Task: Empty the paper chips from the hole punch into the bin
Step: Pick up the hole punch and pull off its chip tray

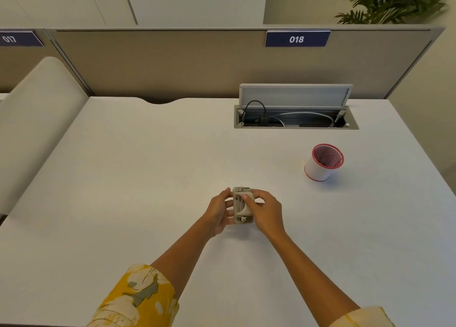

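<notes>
Beige hole punch (243,205) pinched between curled left hand (218,213) and right hand (266,212), above white desk (148,178).

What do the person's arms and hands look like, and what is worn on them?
Both forearms are bare from elbow to wrist. The left sleeve is mustard yellow with cream and grey-green floral patches, pushed up near the elbow. The right sleeve, barely in view, is paler yellow and cream. No rings, watch or gloves show on the left hand or right hand.

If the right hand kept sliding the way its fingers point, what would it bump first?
The right hand points left, already touching the hole punch. Just beyond it is the left hand, gripping the other side.
</notes>
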A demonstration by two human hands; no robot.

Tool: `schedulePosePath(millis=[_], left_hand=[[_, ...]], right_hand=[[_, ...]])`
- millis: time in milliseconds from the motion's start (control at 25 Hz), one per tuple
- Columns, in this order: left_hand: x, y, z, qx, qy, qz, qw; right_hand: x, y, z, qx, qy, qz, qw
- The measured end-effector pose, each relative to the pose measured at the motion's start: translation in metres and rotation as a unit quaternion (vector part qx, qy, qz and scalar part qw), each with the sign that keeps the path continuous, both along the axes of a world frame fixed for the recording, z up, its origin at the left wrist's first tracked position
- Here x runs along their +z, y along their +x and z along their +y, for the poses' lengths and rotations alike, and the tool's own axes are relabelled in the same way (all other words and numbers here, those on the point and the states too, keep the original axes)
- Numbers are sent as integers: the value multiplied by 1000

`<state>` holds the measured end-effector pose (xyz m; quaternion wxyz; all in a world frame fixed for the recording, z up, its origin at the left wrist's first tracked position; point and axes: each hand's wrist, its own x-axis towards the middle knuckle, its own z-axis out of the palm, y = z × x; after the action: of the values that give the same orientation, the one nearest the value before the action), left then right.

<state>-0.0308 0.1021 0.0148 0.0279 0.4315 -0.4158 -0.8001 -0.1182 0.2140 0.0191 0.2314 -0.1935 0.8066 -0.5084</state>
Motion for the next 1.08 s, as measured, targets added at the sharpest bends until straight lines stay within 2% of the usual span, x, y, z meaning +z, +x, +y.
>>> schedulePosePath(millis=[200,440,720,920,1080], left_hand=[[-5,-5,-5,-20,-17,-38,999],[-2,-7,-5,-4,16,-26,1000],[0,-5,-5,-2,14,-23,1000],[3,-6,-6,-9,-6,-3,1000],[8,-4,-1,-22,5,70,997]], right_hand=[[11,2,2,20,17,-12,1000],[18,1,-1,-8,16,-20,1000],[21,11,3,-41,-15,-37,998],[26,14,0,-64,-29,-40,997],[29,11,-1,-102,-58,-59,991]])
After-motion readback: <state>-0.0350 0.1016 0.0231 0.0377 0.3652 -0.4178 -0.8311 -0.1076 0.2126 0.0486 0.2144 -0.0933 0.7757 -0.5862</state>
